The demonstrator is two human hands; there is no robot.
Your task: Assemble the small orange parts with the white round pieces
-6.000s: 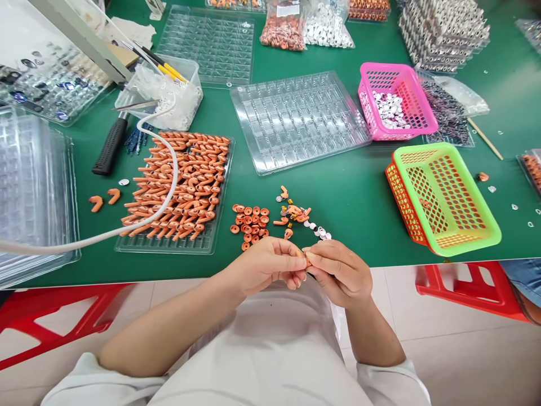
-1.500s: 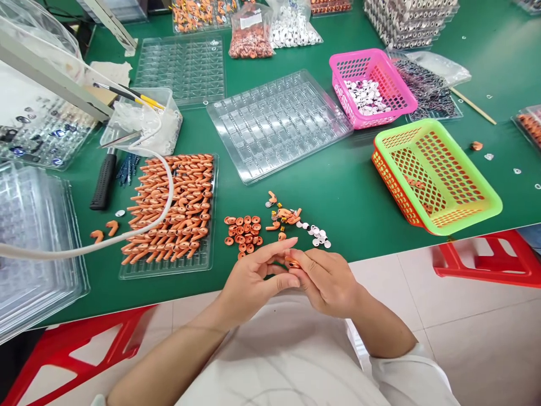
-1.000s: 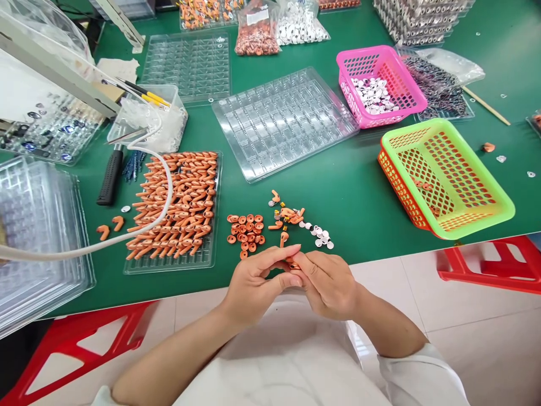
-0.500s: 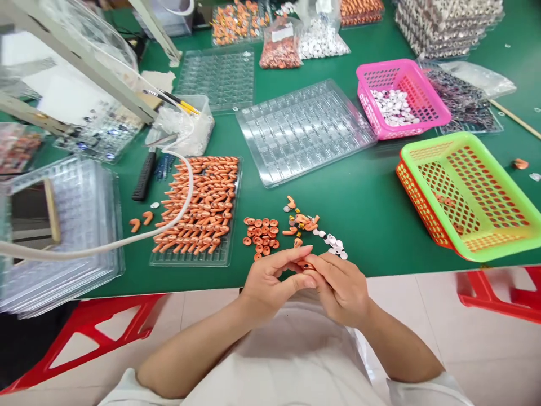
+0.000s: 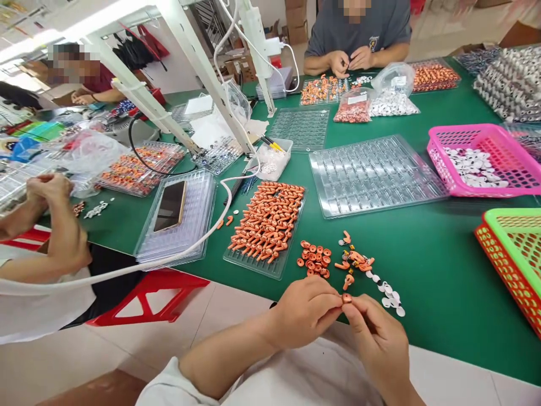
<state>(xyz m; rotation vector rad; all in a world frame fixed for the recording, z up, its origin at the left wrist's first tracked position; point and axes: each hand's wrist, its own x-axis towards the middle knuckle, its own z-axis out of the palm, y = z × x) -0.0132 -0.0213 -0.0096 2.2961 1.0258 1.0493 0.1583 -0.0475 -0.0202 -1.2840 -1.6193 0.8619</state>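
Just over the table's near edge, my left hand (image 5: 306, 311) and my right hand (image 5: 377, 332) meet with their fingertips closed on one small orange earbud part (image 5: 346, 299). Most of that part is covered by the fingers. Beyond my left hand lie several round orange caps (image 5: 315, 258) in a cluster. Loose orange earbud pieces (image 5: 357, 260) with small yellow bits lie beyond the fingertips. A trail of white round discs (image 5: 389, 295) runs beside my right hand. Left of the caps is a clear tray (image 5: 276, 272) filled with orange earbud shells (image 5: 266, 225).
Another clear tray (image 5: 376, 177) lies farther back. Pink (image 5: 460, 132) and green (image 5: 513, 217) baskets stand at right. A white cable (image 5: 177, 256) crosses at left, past a phone (image 5: 170, 206) on stacked trays. Co-workers' hands (image 5: 350, 61) are across the table; another person's arms (image 5: 59, 208) are at left.
My view has swung left and upward, bringing co-workers and the lamp frame into sight. My hands still pinch the small earbud part, and the fingers have shifted around it.
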